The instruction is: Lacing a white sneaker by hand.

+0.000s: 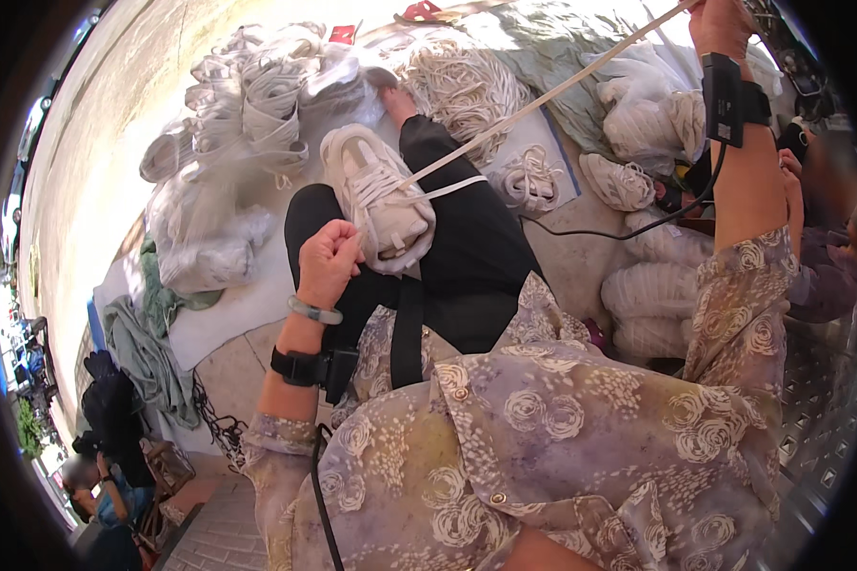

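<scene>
A cream-and-white lace-up sneaker rests on my black-trousered legs, toe pointing away and its opening toward me. Its laces are partly threaded. One long shoelace runs taut from the eyelets up to the far right. There my right hand, arm raised high, is closed on it; the hand is partly cut by the picture's upper edge. A second, shorter lace end lies slack over my thigh. My left hand is closed against the left side of the sneaker near its opening; what its fingertips pinch is hidden.
Stacked pale sneakers stand at the far left, beside a heap of white laces. A laced shoe lies right of my leg, with plastic-wrapped bundles further right. Black cables run from my wrist devices. Another person sits at the right edge.
</scene>
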`<state>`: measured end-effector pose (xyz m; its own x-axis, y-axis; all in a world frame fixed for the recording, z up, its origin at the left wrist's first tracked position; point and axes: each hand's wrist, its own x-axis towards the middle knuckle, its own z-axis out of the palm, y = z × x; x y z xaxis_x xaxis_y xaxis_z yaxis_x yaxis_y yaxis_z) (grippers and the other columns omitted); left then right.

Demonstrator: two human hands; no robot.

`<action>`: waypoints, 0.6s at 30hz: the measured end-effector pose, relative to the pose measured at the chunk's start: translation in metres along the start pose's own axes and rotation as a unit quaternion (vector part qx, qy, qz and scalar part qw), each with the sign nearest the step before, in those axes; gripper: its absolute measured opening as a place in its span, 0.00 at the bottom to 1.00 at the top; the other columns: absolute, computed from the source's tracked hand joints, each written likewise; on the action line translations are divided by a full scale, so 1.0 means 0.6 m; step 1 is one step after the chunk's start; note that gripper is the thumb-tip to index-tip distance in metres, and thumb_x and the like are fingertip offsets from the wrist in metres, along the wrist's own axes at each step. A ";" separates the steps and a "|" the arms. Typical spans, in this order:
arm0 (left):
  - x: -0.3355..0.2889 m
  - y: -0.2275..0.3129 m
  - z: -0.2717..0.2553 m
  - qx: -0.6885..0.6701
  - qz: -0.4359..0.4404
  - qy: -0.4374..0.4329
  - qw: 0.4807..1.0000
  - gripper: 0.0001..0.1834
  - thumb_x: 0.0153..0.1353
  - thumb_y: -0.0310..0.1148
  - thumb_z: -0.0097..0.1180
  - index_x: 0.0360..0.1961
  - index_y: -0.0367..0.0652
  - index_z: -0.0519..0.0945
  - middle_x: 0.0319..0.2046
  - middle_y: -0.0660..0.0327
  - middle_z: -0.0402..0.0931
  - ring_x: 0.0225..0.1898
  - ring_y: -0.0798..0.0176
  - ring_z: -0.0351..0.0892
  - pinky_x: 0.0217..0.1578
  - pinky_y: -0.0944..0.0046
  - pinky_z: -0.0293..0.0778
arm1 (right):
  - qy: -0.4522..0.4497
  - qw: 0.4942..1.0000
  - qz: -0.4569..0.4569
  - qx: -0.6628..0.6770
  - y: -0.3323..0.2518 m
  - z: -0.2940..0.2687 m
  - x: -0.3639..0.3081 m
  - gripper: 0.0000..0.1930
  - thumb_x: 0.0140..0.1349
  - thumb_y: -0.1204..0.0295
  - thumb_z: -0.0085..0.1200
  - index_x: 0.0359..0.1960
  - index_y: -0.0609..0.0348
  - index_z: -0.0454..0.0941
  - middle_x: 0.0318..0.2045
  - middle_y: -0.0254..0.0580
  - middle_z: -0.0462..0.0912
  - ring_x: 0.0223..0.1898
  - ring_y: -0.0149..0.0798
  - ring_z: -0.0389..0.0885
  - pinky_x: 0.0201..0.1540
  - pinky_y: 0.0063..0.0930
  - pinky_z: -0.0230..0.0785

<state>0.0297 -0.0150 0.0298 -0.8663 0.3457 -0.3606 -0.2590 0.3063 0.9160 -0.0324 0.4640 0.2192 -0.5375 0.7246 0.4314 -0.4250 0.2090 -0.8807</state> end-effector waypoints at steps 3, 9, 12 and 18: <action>0.010 -0.013 0.002 0.011 0.027 -0.005 1.000 0.04 0.57 0.27 0.52 0.28 0.38 0.75 0.16 0.67 0.72 0.15 0.79 0.67 0.17 0.77 0.65 | -0.004 0.995 0.056 0.082 0.012 0.042 -0.042 0.09 0.57 0.65 0.52 0.31 0.58 0.73 0.25 0.39 0.77 0.25 0.32 0.76 0.31 0.27 0.73; -0.019 -0.020 -0.007 0.041 0.001 0.040 0.998 0.04 0.56 0.27 0.53 0.27 0.38 0.76 0.15 0.68 0.72 0.16 0.79 0.68 0.18 0.75 0.67 | -0.300 0.939 0.165 -0.003 0.109 0.118 -0.222 0.10 0.58 0.65 0.53 0.36 0.57 0.75 0.27 0.39 0.79 0.24 0.31 0.77 0.29 0.24 0.74; -0.009 -0.019 0.005 0.124 0.100 0.054 0.986 0.03 0.55 0.27 0.53 0.27 0.38 0.76 0.16 0.64 0.74 0.18 0.72 0.73 0.21 0.71 0.69 | -0.454 0.871 0.177 -0.057 0.125 0.124 -0.342 0.06 0.59 0.70 0.55 0.34 0.60 0.78 0.21 0.30 0.76 0.18 0.18 0.67 0.20 0.13 0.59; 0.007 0.011 0.024 0.273 0.211 0.076 0.935 0.07 0.50 0.28 0.56 0.32 0.40 0.77 0.22 0.62 0.74 0.21 0.70 0.71 0.25 0.69 0.69 | -0.553 0.803 0.188 -0.120 0.187 0.125 -0.479 0.07 0.56 0.72 0.52 0.32 0.64 0.78 0.18 0.34 0.74 0.19 0.25 0.70 0.23 0.21 0.63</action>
<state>0.0304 0.0012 0.0315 -0.9035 0.4209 0.0810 0.3414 0.5923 0.7298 0.0196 0.2301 0.0109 -0.9690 -0.2335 -0.0803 -0.0010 0.3289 -0.9444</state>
